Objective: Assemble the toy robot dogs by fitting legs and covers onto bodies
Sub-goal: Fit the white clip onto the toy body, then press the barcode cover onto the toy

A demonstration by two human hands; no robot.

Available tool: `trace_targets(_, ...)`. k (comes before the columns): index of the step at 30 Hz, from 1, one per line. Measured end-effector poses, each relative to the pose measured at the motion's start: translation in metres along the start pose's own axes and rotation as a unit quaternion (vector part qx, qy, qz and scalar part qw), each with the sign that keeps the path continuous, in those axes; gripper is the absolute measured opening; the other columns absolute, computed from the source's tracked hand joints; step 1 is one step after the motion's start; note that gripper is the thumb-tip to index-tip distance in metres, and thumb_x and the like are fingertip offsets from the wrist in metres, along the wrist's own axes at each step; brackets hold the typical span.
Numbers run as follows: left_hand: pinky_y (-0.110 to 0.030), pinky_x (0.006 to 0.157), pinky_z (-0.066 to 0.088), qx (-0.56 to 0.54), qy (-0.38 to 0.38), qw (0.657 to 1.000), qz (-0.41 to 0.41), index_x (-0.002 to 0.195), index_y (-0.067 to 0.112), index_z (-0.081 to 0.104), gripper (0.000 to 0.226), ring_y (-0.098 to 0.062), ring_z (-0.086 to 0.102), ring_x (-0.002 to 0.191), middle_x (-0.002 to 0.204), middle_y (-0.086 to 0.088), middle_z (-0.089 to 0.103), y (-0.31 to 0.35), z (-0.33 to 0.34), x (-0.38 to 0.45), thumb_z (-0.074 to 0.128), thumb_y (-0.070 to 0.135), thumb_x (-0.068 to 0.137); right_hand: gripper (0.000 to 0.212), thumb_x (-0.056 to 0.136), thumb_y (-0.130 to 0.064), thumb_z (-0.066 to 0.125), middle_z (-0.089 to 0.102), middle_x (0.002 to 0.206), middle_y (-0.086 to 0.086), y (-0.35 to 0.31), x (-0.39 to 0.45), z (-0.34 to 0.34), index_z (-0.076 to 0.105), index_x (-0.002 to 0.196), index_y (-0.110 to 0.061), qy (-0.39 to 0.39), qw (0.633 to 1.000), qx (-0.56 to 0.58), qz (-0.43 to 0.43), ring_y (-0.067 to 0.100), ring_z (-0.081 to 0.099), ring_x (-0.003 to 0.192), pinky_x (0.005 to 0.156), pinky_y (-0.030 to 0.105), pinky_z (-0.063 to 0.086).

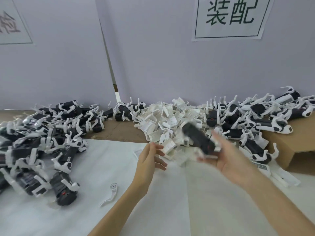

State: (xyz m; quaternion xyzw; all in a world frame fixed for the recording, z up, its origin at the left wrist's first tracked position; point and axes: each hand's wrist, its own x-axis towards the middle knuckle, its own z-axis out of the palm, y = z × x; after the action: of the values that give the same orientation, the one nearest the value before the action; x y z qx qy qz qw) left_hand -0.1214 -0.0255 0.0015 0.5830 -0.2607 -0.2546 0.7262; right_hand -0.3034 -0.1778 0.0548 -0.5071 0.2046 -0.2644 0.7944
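Right now we hold our two hands up over the white cloth (119, 167) on the table. Most of the free room is the wide bare cloth close to us, under our arms. Piles hem it in on three sides: a big heap of black and white toy dogs (39, 150) on the left, a heap of white covers (163, 123) at the back in the middle, and more dogs (259, 120) on the right, some resting on a brown cardboard box (289, 142). Behind them stands a pale wall with a paper sign (230, 17). One loose white leg (111, 193) lies alone on the cloth, near our left arm. Our right hand (228, 160) holds a black dog body (197, 138), which looks blurry. It rests on our palm, tilted up toward the covers, with our fingers curled up around its lower end. Our left hand (150, 159) holds nothing. Its fingers are straight and a little apart, just beside the edge of the cover pile, and clear of the body.
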Motion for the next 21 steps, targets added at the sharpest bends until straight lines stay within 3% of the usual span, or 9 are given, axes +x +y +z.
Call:
trace_targets(2, -0.035, 0.054, 0.054, 0.002, 0.005, 1.0, 0.006, 0.107, 0.0, 0.068, 0.047, -0.025, 0.062, 0.064, 0.084, -0.007, 0.063, 0.0, -0.004, 0.003, 0.039, 0.037, 0.115, 0.067, 0.101, -0.048, 0.056, 0.06, 0.128, 0.038, -0.035, 0.015, -0.003, 0.04, 0.151, -0.007, 0.028, 0.991, 0.124, -0.031, 0.043, 0.072, 0.109, 0.088, 0.039, 0.062)
trace_targets(5, -0.032, 0.048, 0.05, 0.006, 0.013, 1.0, 0.015, 0.101, 0.002, 0.068, 0.044, -0.023, 0.06, 0.06, 0.078, -0.004, 0.062, -0.001, -0.007, 0.004, 0.041, 0.034, 0.115, 0.079, 0.102, -0.05, 0.057, 0.061, 0.122, 0.037, -0.044, 0.024, -0.01, 0.021, 0.162, -0.015, 0.033, 0.997, 0.07, -0.013, 0.044, 0.07, 0.115, 0.112, 0.043, 0.043)
trace_targets(7, -0.031, 0.049, 0.05, 0.05, 0.032, 0.997, 0.049, 0.097, 0.006, 0.068, 0.036, -0.019, 0.059, 0.06, 0.079, -0.003, 0.063, -0.001, -0.008, 0.006, 0.046, 0.03, 0.114, 0.069, 0.102, -0.045, 0.058, 0.069, 0.119, 0.035, -0.021, 0.02, -0.012, 0.035, 0.156, -0.01, 0.001, 1.0, 0.022, 0.02, 0.04, 0.071, 0.115, 0.112, 0.039, 0.04)
trace_targets(10, -0.035, 0.063, 0.052, 0.226, 0.102, 0.958, 0.147, 0.095, 0.019, 0.066, 0.016, -0.015, 0.061, 0.073, 0.088, 0.007, 0.065, -0.004, -0.019, 0.013, 0.057, 0.022, 0.108, 0.054, 0.101, -0.03, 0.061, 0.068, 0.123, 0.034, 0.025, 0.012, -0.016, 0.052, 0.14, 0.006, -0.007, 0.996, 0.07, 0.056, 0.041, 0.071, 0.114, 0.095, 0.036, 0.059)
trace_targets(12, -0.035, 0.074, 0.048, 0.417, 0.153, 0.868, 0.224, 0.102, 0.017, 0.065, 0.004, -0.018, 0.056, 0.094, 0.104, 0.003, 0.061, -0.003, -0.037, 0.027, 0.062, 0.02, 0.104, 0.053, 0.098, -0.028, 0.06, 0.068, 0.124, 0.034, 0.047, 0.01, -0.017, 0.055, 0.136, 0.009, 0.005, 0.989, 0.123, 0.077, 0.041, 0.072, 0.112, 0.08, 0.034, 0.064)
trace_targets(14, -0.04, 0.087, 0.046, 0.611, 0.167, 0.737, 0.237, 0.112, 0.009, 0.064, 0.016, -0.032, 0.049, 0.109, 0.119, -0.012, 0.054, 0.008, -0.062, 0.05, 0.062, 0.018, 0.1, 0.05, 0.099, -0.026, 0.059, 0.068, 0.123, 0.033, 0.058, 0.011, -0.016, 0.057, 0.133, 0.01, 0.008, 0.986, 0.137, 0.092, 0.04, 0.073, 0.11, 0.073, 0.034, 0.064)
trace_targets(18, -0.07, 0.103, 0.041, 0.872, 0.189, 0.451, 0.024, 0.14, 0.016, 0.048, 0.043, -0.044, 0.038, 0.135, 0.147, -0.021, 0.034, 0.048, -0.118, 0.08, 0.055, 0.034, 0.102, 0.045, 0.103, -0.025, 0.057, 0.069, 0.121, 0.034, 0.062, 0.011, -0.008, 0.06, 0.129, 0.011, 0.006, 0.987, 0.131, 0.09, 0.042, 0.073, 0.109, 0.073, 0.034, 0.064)
trace_targets(19, -0.072, 0.1, 0.045, 0.895, 0.195, 0.399, -0.04, 0.147, 0.016, 0.041, 0.051, -0.048, 0.037, 0.136, 0.15, -0.023, 0.029, 0.054, -0.132, 0.082, 0.054, 0.04, 0.104, 0.045, 0.103, -0.026, 0.057, 0.069, 0.12, 0.035, 0.062, 0.009, -0.005, 0.061, 0.127, 0.012, -0.001, 0.988, 0.124, 0.092, 0.043, 0.073, 0.109, 0.073, 0.034, 0.064)
trace_targets(21, -0.06, 0.084, 0.059, 0.902, 0.214, 0.352, -0.131, 0.157, 0.014, 0.027, 0.065, -0.052, 0.043, 0.131, 0.15, -0.029, 0.03, 0.058, -0.153, 0.082, 0.053, 0.042, 0.104, 0.044, 0.104, -0.026, 0.057, 0.069, 0.118, 0.035, 0.062, 0.006, -0.001, 0.062, 0.125, 0.013, -0.014, 0.99, 0.105, 0.095, 0.045, 0.072, 0.108, 0.075, 0.035, 0.064)
